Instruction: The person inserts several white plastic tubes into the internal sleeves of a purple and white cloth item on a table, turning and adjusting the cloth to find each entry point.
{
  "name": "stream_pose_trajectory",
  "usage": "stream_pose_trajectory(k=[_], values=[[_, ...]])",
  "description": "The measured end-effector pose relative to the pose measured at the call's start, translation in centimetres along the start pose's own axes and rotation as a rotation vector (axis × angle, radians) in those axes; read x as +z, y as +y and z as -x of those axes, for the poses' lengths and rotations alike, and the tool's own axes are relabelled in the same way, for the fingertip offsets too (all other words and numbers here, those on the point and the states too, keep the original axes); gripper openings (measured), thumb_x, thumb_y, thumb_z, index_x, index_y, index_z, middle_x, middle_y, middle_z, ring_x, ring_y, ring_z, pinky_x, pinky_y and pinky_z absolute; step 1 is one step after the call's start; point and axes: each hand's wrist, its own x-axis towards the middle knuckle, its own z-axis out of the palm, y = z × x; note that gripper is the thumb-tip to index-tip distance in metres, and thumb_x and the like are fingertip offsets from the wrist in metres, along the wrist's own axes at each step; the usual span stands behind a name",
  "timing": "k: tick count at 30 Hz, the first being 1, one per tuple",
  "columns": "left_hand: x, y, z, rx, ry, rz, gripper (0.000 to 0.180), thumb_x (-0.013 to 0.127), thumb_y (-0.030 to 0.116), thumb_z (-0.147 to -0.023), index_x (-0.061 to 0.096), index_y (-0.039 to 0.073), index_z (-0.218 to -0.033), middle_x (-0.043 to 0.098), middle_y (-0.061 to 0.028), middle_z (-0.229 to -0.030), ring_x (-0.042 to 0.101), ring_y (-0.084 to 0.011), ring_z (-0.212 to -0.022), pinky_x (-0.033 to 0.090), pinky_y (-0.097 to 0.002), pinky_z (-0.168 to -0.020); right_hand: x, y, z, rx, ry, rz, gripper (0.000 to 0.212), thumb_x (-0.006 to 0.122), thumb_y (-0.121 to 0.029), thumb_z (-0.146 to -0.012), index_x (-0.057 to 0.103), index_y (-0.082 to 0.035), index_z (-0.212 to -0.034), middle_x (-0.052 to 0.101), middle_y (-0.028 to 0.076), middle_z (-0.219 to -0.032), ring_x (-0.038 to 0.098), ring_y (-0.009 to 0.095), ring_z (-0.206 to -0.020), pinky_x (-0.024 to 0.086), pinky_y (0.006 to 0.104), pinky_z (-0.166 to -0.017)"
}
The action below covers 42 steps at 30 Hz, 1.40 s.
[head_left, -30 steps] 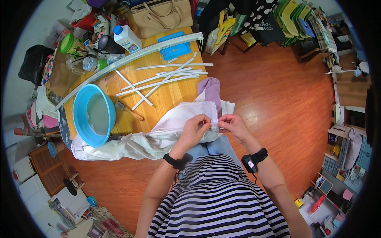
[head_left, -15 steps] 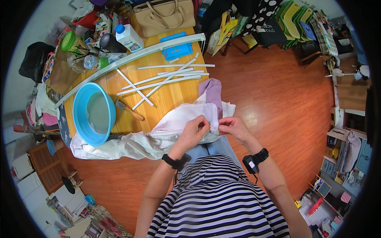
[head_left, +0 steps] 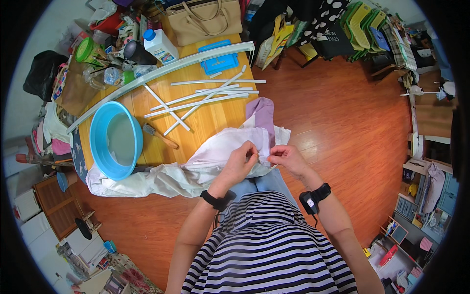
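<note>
A long white cloth [head_left: 171, 177] with a lilac section [head_left: 263, 113] hangs along the table's near edge and over my lap. Its right end is between my two hands. My left hand [head_left: 241, 161] pinches the cloth's edge between thumb and fingertips. Just to the right, my right hand [head_left: 289, 158] has thumb and forefinger closed on the same edge, a short way apart from the left. Whatever finer detail lies under the fingertips is too small to make out. A brush with a wooden handle [head_left: 164, 139] lies beyond the cloth, left of my left hand.
On the wooden table [head_left: 210, 113] stands a blue basin [head_left: 100, 161] with greyish water at the left. Several white strips [head_left: 196, 105] cross each other, and a long white rail [head_left: 147, 77] lies behind them. Farther back are a white bottle [head_left: 160, 46], a blue tray [head_left: 218, 61] and a beige handbag [head_left: 203, 24].
My right hand's fingertips have shifted very slightly left and down along the cloth's edge. My left hand and the cloth look nearly the same.
</note>
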Motion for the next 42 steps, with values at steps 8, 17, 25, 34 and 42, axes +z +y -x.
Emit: stream_pose_trajectory(k=[8, 17, 25, 34, 42], values=[[-0.4, 0.8, 0.4, 0.093, -0.037, -0.097, 0.006, 0.061, -0.002, -0.087, 0.062, 0.002, -0.091, 0.06, -0.007, -0.09, 0.06, -0.0176, -0.084, 0.048, -0.0282, -0.078, -0.1, 0.1, 0.3, 0.055, -0.007, -0.066, 0.01, 0.068, -0.002, -0.093, 0.069, 0.001, -0.102, 0.071, 0.006, -0.096, 0.07, 0.014, -0.087, 0.059, 0.0284, -0.082], [0.5, 1.2, 0.5, 0.108, 0.046, -0.087, 0.011, 0.072, 0.0, -0.082, 0.064, -0.001, -0.088, 0.061, -0.0096, -0.094, 0.064, -0.0202, -0.089, 0.054, -0.0309, -0.08, 1.2, -0.7, 0.5, 0.011, 0.041, 0.034, 0.007, 0.07, -0.003, -0.091, 0.068, 0.002, -0.096, 0.071, 0.006, -0.088, 0.07, 0.014, -0.081, 0.059, 0.0273, -0.077], [0.5, 0.4, 0.2, 0.1, -0.009, -0.028, 0.008, 0.065, -0.002, -0.086, 0.06, -0.002, -0.093, 0.055, -0.0085, -0.102, 0.06, -0.0188, -0.091, 0.05, -0.0289, -0.085, 1.9, -0.5, 0.4, -0.073, 0.15, 0.224, 0.008, 0.07, -0.005, -0.088, 0.064, 0.001, -0.09, 0.07, 0.005, -0.083, 0.068, 0.01, -0.077, 0.055, 0.0246, -0.07], [1.2, 0.0, -0.4, 0.115, -0.003, -0.032, 0.007, 0.063, -0.002, -0.088, 0.058, -0.002, -0.093, 0.054, -0.0094, -0.103, 0.059, -0.0199, -0.095, 0.05, -0.0287, -0.087, 2.0, 0.4, 0.0, -0.12, 0.245, 0.306, 0.011, 0.071, -0.006, -0.087, 0.062, -0.001, -0.091, 0.067, 0.002, -0.081, 0.064, 0.008, -0.073, 0.053, 0.0232, -0.066], [1.6, -0.5, -0.4, 0.156, 0.054, -0.045, 0.01, 0.065, -0.001, -0.084, 0.057, -0.001, -0.09, 0.055, -0.0132, -0.096, 0.059, -0.0286, -0.088, 0.05, -0.0339, -0.08, 1.9, 0.5, -0.1, -0.09, 0.194, 0.145, 0.008, 0.069, -0.003, -0.09, 0.063, 0.0, -0.094, 0.066, 0.001, -0.083, 0.064, 0.008, -0.075, 0.053, 0.0217, -0.065]])
